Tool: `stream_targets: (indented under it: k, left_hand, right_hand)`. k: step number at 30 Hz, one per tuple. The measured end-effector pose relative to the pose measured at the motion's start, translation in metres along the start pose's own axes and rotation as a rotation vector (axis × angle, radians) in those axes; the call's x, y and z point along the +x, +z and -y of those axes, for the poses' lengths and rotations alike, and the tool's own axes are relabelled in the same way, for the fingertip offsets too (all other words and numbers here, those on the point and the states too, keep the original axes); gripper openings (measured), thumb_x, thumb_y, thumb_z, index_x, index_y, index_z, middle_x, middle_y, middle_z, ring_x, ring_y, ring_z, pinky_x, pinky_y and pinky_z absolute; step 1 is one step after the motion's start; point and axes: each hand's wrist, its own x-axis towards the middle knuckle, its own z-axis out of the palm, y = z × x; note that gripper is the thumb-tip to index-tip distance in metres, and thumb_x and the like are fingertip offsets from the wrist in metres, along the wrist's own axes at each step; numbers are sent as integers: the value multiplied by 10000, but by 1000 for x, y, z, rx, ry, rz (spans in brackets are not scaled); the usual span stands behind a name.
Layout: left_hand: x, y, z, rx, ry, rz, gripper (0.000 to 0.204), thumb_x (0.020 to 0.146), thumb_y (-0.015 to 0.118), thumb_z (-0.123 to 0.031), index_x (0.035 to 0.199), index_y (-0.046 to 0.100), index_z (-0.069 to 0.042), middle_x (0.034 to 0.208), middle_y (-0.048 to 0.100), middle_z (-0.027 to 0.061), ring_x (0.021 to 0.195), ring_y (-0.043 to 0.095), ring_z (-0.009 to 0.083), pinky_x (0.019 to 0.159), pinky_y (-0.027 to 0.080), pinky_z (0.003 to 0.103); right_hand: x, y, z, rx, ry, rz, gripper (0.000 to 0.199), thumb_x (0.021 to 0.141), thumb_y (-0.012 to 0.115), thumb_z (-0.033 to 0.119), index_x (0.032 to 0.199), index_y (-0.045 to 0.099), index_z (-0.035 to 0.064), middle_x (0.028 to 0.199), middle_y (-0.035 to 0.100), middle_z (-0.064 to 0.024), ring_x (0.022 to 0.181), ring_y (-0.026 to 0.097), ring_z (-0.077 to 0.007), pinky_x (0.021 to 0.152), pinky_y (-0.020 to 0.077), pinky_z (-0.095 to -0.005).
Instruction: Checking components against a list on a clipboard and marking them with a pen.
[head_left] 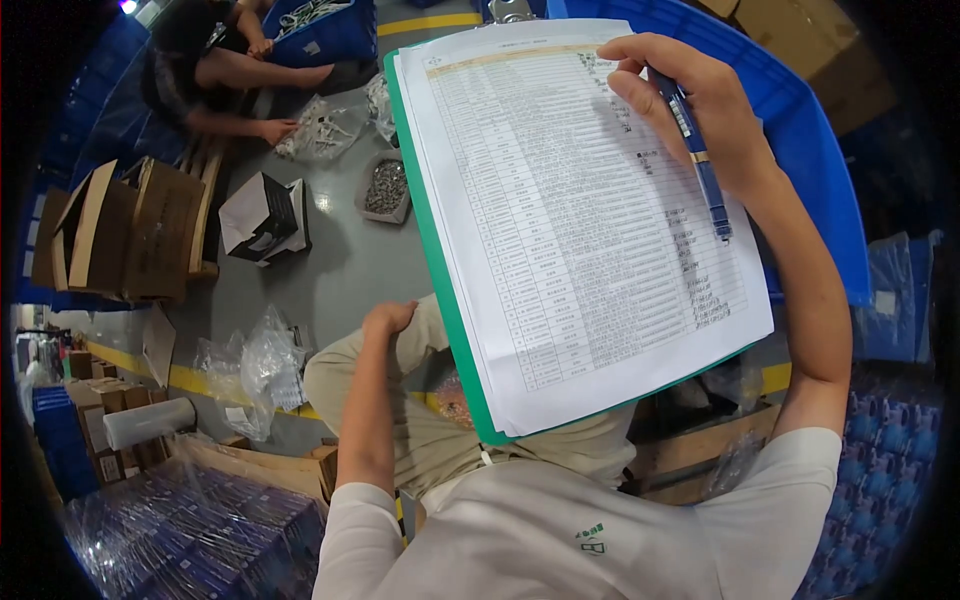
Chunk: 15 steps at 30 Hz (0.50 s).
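Note:
A green clipboard [432, 250] with a stack of printed table sheets [590, 220] lies tilted over my lap, its metal clip [510, 10] at the far end. Handwritten marks run down the sheets' right-hand column. My right hand [700, 105] is over the upper right of the sheets, closed round a dark blue pen [705, 180]. The pen's lower end points back toward me, and the index finger reaches out to the page's top rows. My left hand [390, 318] rests on my left knee, beside the clipboard's left edge; its fingers are mostly hidden.
A blue bin [815, 170] stands behind the clipboard at right. On the grey floor are a tub of small metal parts [384, 188], a black-and-white box [262, 218] and clear plastic bags [265, 365]. Cardboard boxes [135, 230] stand left. Another person [215, 75] handles a bag at upper left.

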Motion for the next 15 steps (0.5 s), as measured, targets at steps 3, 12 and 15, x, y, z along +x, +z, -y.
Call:
stream_targets:
  k: [3,12,15]
  left_hand:
    - [5,2,1,13,11,-5,644,850,359,-572,1210,531,-65,1325,439,150,1245,388,327,1014,327,415]
    - [17,7,7,-8,27,32,645,848,361,-562,1213,523,-56,1319,441,161,1252,379,325,1025,309,416]
    - [9,5,1,-15,17,26,640,849,363,-562,1216,525,-63,1321,442,156,1253,383,318,1022,315,411]
  right_hand:
    - [1,-1,0,13,-6,0,291,866,592,258,1084,610,65,838,605,-67,727,578,-120,629,465,-209]
    - [2,2,4,0,-18,-22,283,862,598,252,1066,615,57,830,613,-82,718,580,-135,627,466,-221]
    - [-1,5,-5,-16,-59,-41,279,861,599,250,1061,616,56,834,615,-86,721,584,-139,629,467,-224]
